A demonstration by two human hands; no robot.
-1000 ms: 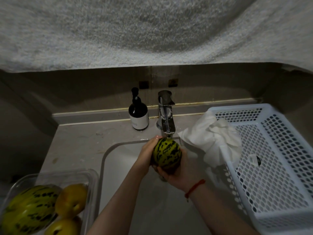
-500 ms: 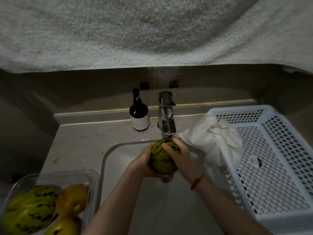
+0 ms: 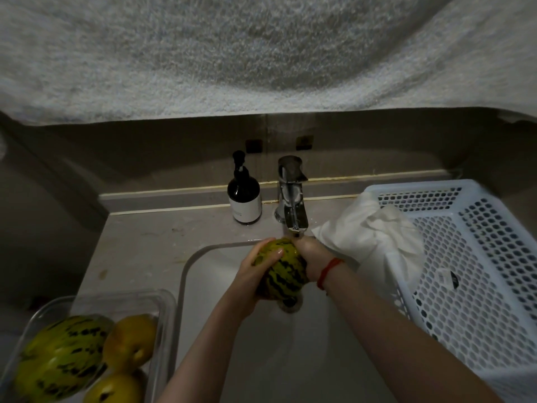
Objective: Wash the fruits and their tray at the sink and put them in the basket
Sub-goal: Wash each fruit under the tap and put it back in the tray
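Striped melon (image 3: pixel 280 269) gripped by left hand (image 3: pixel 255 274) & right hand (image 3: pixel 312 257) under tap (image 3: pixel 292 210); basket (image 3: pixel 494 286) w/o fruit, 3 fruits left in tray (image 3: pixel 162 309).

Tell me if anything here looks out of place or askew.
One thing: a crumpled white cloth is draped over the rim of the white basket that is meant for washed fruit, hanging towards the sink. Otherwise nothing stands out; both hands hold the striped melon under the faucet.
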